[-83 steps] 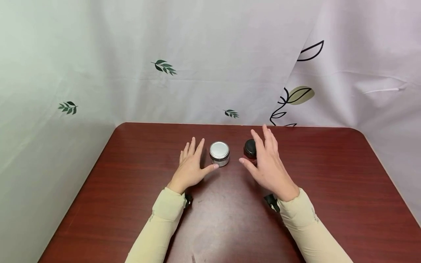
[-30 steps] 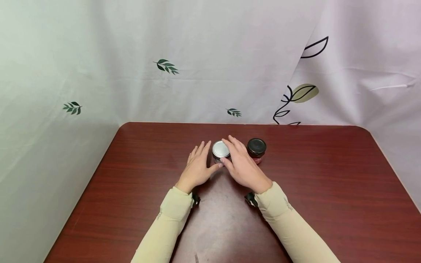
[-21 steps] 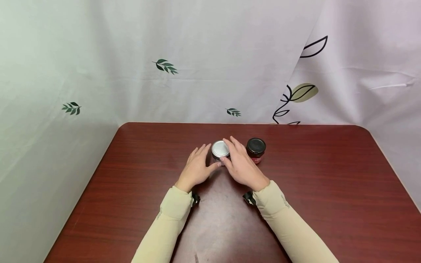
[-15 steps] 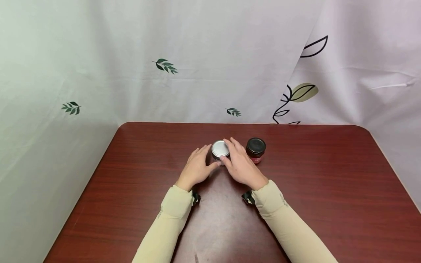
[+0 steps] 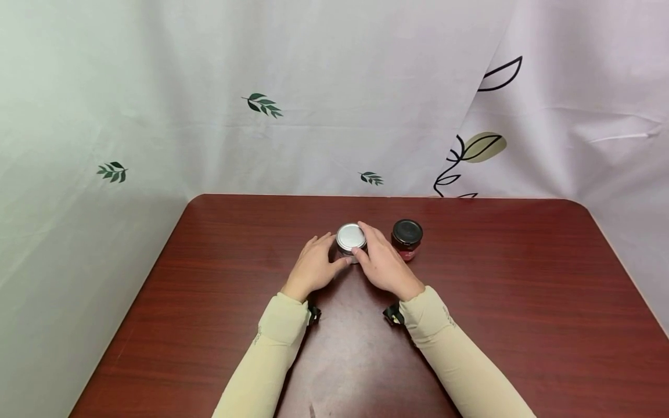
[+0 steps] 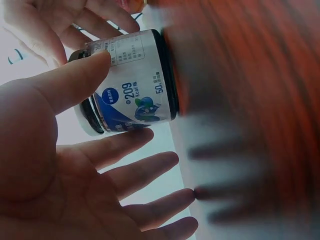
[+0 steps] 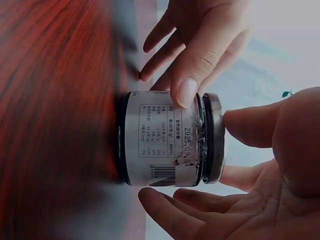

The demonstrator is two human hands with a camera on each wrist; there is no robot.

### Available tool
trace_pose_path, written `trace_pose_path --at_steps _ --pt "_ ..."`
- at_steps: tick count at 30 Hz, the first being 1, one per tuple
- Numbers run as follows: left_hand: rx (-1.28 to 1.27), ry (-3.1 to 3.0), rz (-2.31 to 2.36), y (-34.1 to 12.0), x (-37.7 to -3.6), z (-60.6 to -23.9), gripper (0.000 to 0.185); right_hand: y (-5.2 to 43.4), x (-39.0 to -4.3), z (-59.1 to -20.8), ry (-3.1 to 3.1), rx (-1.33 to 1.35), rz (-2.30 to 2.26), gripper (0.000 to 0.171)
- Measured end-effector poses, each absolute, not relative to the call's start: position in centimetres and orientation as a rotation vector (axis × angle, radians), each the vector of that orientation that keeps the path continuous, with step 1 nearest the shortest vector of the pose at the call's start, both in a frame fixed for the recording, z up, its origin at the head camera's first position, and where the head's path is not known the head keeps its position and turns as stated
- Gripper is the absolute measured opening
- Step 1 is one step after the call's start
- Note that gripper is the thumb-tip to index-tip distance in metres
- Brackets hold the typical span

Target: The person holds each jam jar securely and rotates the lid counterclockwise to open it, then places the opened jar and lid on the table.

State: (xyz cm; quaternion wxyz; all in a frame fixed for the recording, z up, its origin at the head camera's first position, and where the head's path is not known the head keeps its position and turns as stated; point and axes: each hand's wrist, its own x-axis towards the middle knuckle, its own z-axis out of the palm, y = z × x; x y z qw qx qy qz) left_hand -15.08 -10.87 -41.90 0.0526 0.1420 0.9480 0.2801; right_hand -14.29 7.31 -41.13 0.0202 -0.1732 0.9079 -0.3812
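On a reddish table (image 5: 512,302) before patterned cloth (image 5: 334,69), both hands' (image 5: 313,266) (image 5: 385,267) fingers (image 6: 80,80) hold a jar (image 5: 349,238).

Head view is decently bright, soft and pretty even; the curtain (image 5: 324,58) tints greenish on the left and pinkish on the right, the table (image 5: 502,290) has a broad pale sheen low in the middle, and there's dark shadow hugging the undersides of the sleeves (image 5: 465,366); both wrist views are way dimmer, with the left hand (image 6: 65,180) and right hand (image 7: 270,200) in murky shade against washed-out pale backgrounds; print on the jar (image 6: 132,82) comes out sharpest up close (you can actually read the date stamp from the right wrist); the wood smears into blur there, soft finger shadows streaking it on the left cam
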Motion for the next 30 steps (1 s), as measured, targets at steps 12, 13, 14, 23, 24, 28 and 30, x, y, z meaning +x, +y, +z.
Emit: trace_pose_path --at_steps 12,13,14,23,24,28,30 --pt "0.401 2.865 0.859 -10.85 -15.13 -41.86 0.068 7.28 -14.22 -40.99 2.802 -0.503 -1.171 0.061" --pt "0.398 2.866 0.864 -10.88 -15.12 -41.87 0.068 7.25 -14.22 -40.96 2.803 -0.498 -1.173 0.061" --pt "0.391 2.865 0.871 -10.91 -15.1 -41.83 0.069 7.24 -14.23 -40.95 2.802 -0.496 -1.177 0.061" --pt "0.455 2.881 1.006 -11.07 -15.25 -42.01 0.059 7.35 -14.4 -41.01 2.791 -0.528 -1.261 0.061" --pt "0.458 2.885 1.009 -11.09 -15.26 -42.03 0.058 7.38 -14.39 -41.02 2.791 -0.531 -1.268 0.061" --pt "0.459 2.893 1.031 -11.05 -15.25 -41.97 0.057 7.51 -14.28 -40.92 2.797 -0.546 -1.291 0.063" --pt "0.46 2.893 1.047 -11.0 -15.2 -41.83 0.056 7.58 -14.2 -40.77 2.795 -0.545 -1.31 0.063"
